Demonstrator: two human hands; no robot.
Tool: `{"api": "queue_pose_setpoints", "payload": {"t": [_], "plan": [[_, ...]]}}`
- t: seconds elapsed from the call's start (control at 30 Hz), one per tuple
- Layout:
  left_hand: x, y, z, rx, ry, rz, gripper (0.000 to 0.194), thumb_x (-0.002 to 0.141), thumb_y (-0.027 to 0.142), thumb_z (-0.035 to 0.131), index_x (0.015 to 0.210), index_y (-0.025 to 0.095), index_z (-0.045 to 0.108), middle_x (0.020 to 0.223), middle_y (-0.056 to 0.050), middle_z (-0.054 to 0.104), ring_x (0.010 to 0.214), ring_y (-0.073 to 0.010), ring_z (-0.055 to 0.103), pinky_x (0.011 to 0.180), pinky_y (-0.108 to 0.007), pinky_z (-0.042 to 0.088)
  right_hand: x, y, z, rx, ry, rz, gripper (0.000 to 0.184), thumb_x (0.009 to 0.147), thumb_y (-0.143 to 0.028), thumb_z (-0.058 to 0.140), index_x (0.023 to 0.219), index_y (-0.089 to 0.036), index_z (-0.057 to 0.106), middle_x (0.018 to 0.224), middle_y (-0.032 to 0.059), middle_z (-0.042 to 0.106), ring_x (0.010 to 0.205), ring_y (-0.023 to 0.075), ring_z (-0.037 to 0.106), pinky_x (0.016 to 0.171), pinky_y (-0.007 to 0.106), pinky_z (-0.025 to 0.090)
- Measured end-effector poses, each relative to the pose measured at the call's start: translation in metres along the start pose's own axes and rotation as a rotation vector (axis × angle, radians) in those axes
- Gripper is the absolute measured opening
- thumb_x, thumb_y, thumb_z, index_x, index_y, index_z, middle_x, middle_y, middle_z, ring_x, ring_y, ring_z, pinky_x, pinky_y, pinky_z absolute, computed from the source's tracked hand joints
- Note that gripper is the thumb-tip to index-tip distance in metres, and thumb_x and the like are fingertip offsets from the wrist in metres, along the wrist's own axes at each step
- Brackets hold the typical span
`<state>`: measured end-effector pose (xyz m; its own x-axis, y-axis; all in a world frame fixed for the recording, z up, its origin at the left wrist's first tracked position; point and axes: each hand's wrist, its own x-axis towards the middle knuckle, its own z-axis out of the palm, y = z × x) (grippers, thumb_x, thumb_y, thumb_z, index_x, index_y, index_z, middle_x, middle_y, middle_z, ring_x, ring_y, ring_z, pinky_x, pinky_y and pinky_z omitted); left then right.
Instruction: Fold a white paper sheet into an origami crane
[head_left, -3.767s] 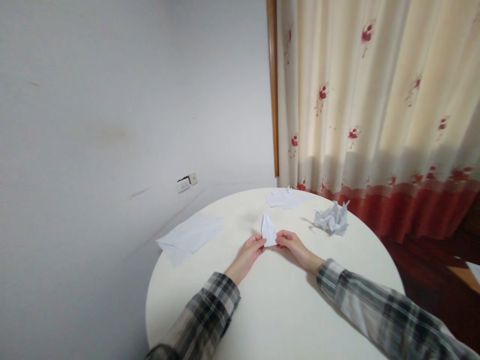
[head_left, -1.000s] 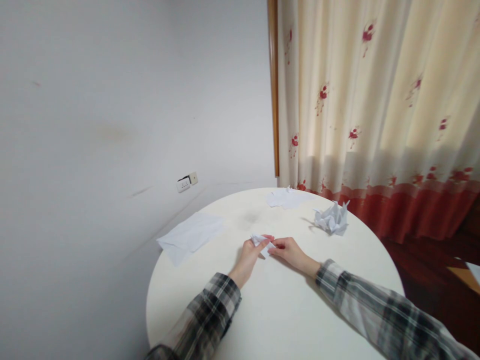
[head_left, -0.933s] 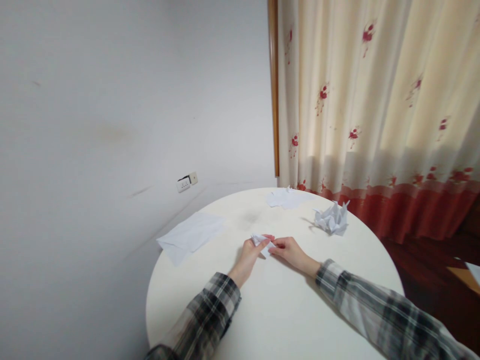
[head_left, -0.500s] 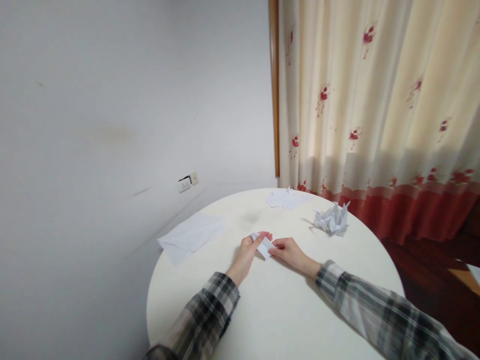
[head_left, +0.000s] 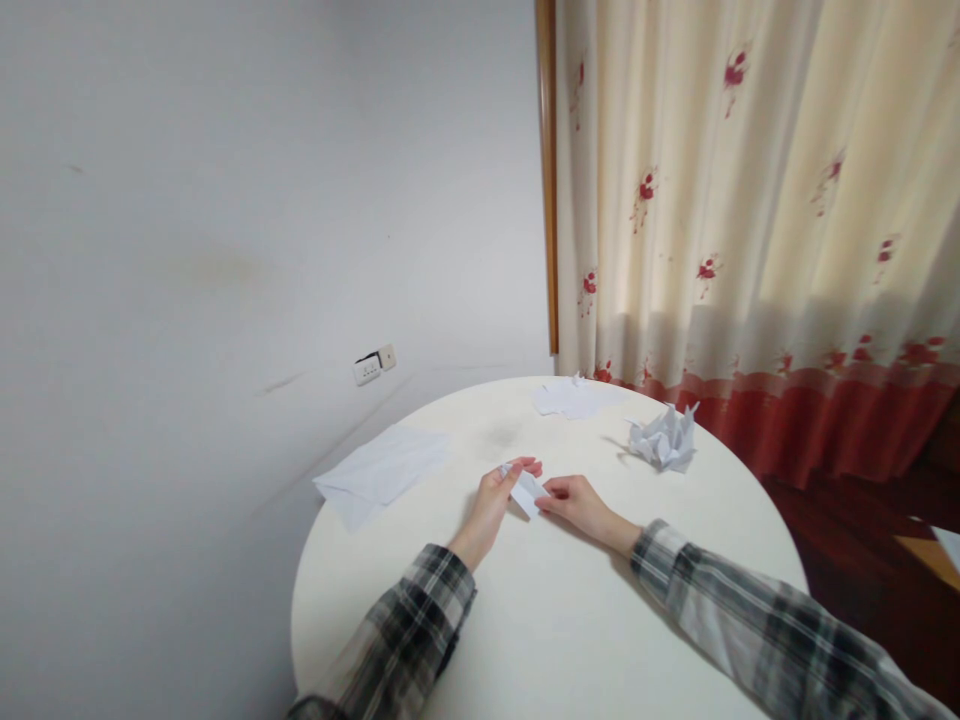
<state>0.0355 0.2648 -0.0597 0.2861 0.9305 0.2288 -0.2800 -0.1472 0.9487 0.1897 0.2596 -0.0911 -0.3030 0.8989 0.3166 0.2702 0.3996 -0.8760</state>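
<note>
Between my two hands is a small piece of folded white paper [head_left: 528, 493], held just above the round white table. My left hand [head_left: 495, 496] grips its upper left part, the thumb lying on top and the fingers reaching behind it. At the paper's right edge, my right hand [head_left: 576, 503] pinches it between thumb and fingers. The fold's finer shape is too small to make out, and the fingers hide parts of it.
White paper sheets [head_left: 382, 470] lie at the table's [head_left: 570, 640] left edge. More paper [head_left: 568, 398] lies at the far edge. A cluster of folded white paper pieces [head_left: 666, 438] sits at the right. A wall stands close on the left, a curtain [head_left: 675, 220] behind.
My left hand has shifted very slightly left along the folded paper, uncovering a little more of it. My right hand keeps its pinch in nearly the same place.
</note>
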Motion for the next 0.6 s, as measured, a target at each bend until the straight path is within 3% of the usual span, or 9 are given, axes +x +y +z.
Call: {"api": "queue_pose_setpoints", "payload": {"t": [0.6], "plan": [[0.0025,-0.0015,-0.0027,-0.004,-0.011,0.05,0.038,0.074,0.042,0.054,0.093,0.01,0.06,0.103,-0.016,0.059,0.096,-0.0258,0.054,0.083,-0.036,0.042,0.0003,0.0015,-0.001,-0.027,-0.018,0.004,0.021,0.07,-0.031,0.054,0.065,-0.011,0.06,0.055,-0.0025,0.05,0.05,0.0078,0.039,0.047,0.019,0.029]]}}
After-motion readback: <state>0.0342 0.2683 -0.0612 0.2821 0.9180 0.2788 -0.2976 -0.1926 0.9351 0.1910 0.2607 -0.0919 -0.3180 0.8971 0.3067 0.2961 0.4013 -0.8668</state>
